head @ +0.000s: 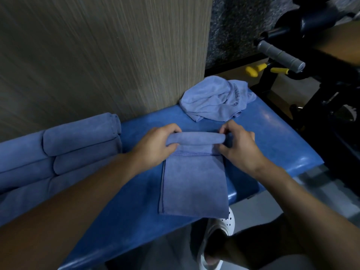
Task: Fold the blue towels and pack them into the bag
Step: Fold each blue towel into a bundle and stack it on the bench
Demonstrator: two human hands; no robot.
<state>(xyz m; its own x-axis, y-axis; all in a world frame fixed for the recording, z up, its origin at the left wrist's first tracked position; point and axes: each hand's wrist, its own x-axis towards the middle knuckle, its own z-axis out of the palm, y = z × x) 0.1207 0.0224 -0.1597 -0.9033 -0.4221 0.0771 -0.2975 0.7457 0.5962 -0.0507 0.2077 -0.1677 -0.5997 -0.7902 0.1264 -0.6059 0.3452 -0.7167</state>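
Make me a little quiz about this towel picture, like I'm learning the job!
1. True or false: the left hand and right hand both grip the rolled-up end of the towel on the bench.
2. Where does the crumpled towel lie? A) on the floor B) at the bench's far end C) inside a bag
3. Fill in: the finished rolled towels are stacked on the person's ____ side.
Key: 1 true; 2 B; 3 left.

Approx. 5 rolled towels (81, 137) are counted, plus 1 half-rolled towel (194, 182), 1 crumpled towel (210, 100), 2 yellow knobs (253, 70), 1 shoe (226, 225); 2 hands are seen: left hand (155, 147) & right hand (239, 147).
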